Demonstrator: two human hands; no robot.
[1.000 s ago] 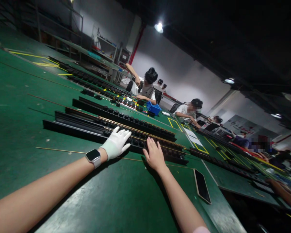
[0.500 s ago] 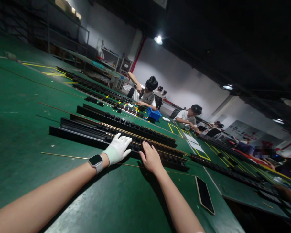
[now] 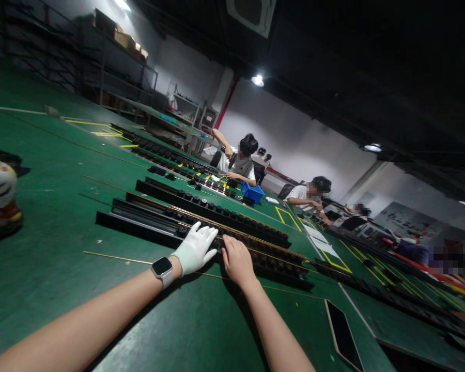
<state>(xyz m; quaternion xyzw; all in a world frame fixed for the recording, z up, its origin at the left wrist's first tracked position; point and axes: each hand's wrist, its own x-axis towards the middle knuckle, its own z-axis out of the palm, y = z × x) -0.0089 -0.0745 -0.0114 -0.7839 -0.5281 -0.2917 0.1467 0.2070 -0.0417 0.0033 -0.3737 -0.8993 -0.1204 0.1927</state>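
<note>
My left hand (image 3: 196, 250), in a white glove with a watch at the wrist, lies on the near black channel rail (image 3: 139, 227), its fingers spread. Beside it, my bare right hand (image 3: 238, 261) rests on the same rail with fingers bent down and drawn together; what is under the fingertips is hidden. Small black blocks sit in a row along the rail. A thin brass rod (image 3: 281, 258) runs along it, passing under my hands. A second black rail (image 3: 170, 194) with similar blocks lies just behind. Another thin rod (image 3: 114, 256) lies on the near side.
A phone (image 3: 343, 333) lies on the green table (image 3: 147, 330) at right. A blue bin (image 3: 251, 192) and white papers (image 3: 320, 240) are farther back. A colourful object (image 3: 0, 194) sits at the left edge. Two co-workers (image 3: 242, 164) (image 3: 310, 196) work across the table.
The view has shifted, so the scene sits lower and farther right. My right hand has come closer to my left, its fingers more bent. The colourful object has entered at left.
</note>
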